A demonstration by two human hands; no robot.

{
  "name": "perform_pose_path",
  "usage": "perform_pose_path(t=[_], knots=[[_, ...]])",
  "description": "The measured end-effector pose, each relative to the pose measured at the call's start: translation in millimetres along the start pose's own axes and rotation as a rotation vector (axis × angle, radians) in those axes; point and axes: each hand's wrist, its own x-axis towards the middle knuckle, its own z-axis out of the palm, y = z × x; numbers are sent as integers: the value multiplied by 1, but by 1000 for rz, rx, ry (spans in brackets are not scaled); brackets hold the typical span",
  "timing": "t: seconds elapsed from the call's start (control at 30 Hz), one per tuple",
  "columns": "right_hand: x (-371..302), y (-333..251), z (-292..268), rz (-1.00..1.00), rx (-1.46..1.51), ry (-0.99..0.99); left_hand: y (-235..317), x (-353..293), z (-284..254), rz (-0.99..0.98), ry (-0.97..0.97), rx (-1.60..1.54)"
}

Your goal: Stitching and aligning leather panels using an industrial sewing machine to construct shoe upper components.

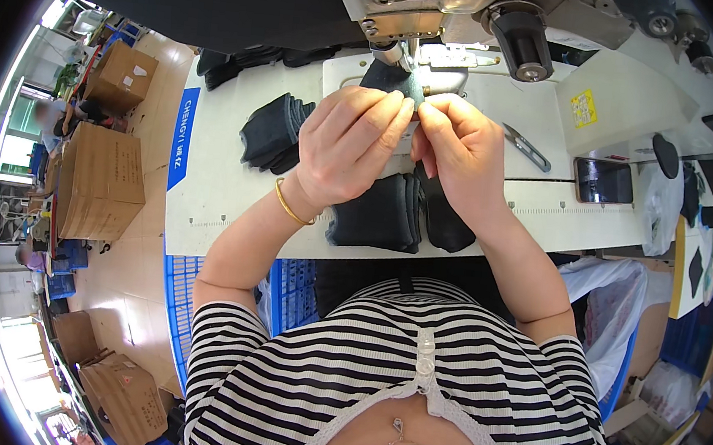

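Both hands meet just in front of the lit needle area of a sewing machine (pixel 403 25). My left hand (pixel 348 144) is closed, thumb and fingertips pinching the near edge of a small dark fabric piece (pixel 386 78). Close beside it, my right hand (pixel 464 154) pinches the same edge with thumb and forefinger, its other fingers curled. The far part of the piece lies by the presser foot; the fingers hide its near end. Below my hands lie a stack of dark fabric pieces (pixel 374 214) and another dark piece (pixel 444 220), partly under my right wrist.
Another dark fabric stack (pixel 275 135) lies left on the white table (pixel 216 185), with more behind it. Thread snips (pixel 528 147) and a phone (pixel 603 182) are at right. Blue crates (pixel 295 289) stand below the table edge; cardboard boxes (pixel 104 183) stand on the floor at left.
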Motion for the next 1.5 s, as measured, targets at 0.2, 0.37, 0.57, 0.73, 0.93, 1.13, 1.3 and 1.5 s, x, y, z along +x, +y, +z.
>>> perform_pose_path(t=[0.2, 0.37, 0.57, 0.73, 0.93, 1.13, 1.3, 1.5], knots=[[4, 2, 3, 19, 74, -8, -8, -2, 5, 12, 23, 10], [3, 2, 0, 45, 80, -26, -20, -2, 11, 53, 28, -3], [-2, 3, -5, 81, 41, -48, -27, -4, 19, 65, 48, 36], [-4, 3, -8, 76, 17, -48, -28, -5, 25, 39, 71, 32], [-6, 4, -12, 128, 22, -48, -26, -3, 27, -52, 87, 18], [-9, 11, -14, 117, 1, -47, -27, -3, 27, -17, 86, 35], [-11, 15, -14, 119, 0, -37, -24, -4, 23, -74, 131, -77], [-15, 28, -22, 138, -6, -54, -21, -3, 24, -117, 158, -11]])
